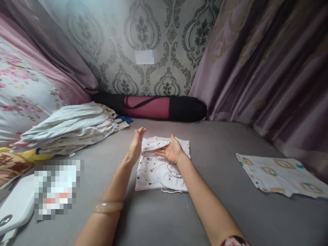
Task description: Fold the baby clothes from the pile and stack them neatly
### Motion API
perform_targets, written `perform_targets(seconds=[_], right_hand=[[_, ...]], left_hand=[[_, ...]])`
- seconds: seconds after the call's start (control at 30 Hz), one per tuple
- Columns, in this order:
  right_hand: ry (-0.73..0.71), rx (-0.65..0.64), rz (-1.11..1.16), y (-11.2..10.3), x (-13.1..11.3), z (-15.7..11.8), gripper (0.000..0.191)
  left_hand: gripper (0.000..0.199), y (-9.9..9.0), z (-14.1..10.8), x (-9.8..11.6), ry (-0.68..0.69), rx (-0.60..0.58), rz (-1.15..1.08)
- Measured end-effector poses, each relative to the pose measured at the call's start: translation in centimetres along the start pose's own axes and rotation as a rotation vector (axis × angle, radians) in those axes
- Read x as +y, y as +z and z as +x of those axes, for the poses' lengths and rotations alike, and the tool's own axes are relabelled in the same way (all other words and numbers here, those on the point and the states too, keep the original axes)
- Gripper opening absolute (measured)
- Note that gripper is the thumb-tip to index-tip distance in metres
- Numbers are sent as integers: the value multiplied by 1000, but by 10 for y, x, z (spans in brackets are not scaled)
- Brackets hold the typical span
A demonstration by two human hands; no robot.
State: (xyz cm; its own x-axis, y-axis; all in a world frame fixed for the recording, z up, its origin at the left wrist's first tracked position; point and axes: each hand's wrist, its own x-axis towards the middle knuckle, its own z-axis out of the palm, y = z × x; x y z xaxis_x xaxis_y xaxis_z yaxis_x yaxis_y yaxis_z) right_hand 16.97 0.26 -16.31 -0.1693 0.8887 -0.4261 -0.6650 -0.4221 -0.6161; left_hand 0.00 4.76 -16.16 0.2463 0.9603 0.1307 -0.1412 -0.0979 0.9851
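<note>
A white folded garment [153,171] lies flat on the grey sheet in front of me. It carries small scattered prints, a line drawing, some lettering and a white cord at its near edge. My left hand [136,145] is held on edge along the garment's left side, fingers stretched out and seen side-on. Whether it touches the cloth I cannot tell. Over the garment, my right hand [173,150] has its palm turned left, thumb up and fingers extended, with the fingertips at the opening below a folded-over strip at the far edge.
A folded patterned cloth [279,174] lies at right. On the left are a pile of clothes [74,123], a white device with a cable [16,201] and a blurred-out item [58,188]. A black and maroon bag [148,107] lies along the wall, between curtains [246,61].
</note>
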Motion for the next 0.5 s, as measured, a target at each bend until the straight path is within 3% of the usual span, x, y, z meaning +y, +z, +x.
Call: perform_targets(seconds=[0.13, 0.2, 0.33, 0.5], right_hand=[[-30, 110, -33, -1, 0, 5, 43], [-105, 210, -96, 0, 3, 8, 24], [-341, 380, -320, -3, 8, 14, 5], [-503, 480, -558, -21, 7, 15, 14]], left_hand=[[59, -25, 9, -5, -3, 201, 119], [54, -31, 9, -13, 4, 211, 239], [57, -28, 5, -33, -3, 42, 478], [69, -24, 2, -56, 44, -146, 785]])
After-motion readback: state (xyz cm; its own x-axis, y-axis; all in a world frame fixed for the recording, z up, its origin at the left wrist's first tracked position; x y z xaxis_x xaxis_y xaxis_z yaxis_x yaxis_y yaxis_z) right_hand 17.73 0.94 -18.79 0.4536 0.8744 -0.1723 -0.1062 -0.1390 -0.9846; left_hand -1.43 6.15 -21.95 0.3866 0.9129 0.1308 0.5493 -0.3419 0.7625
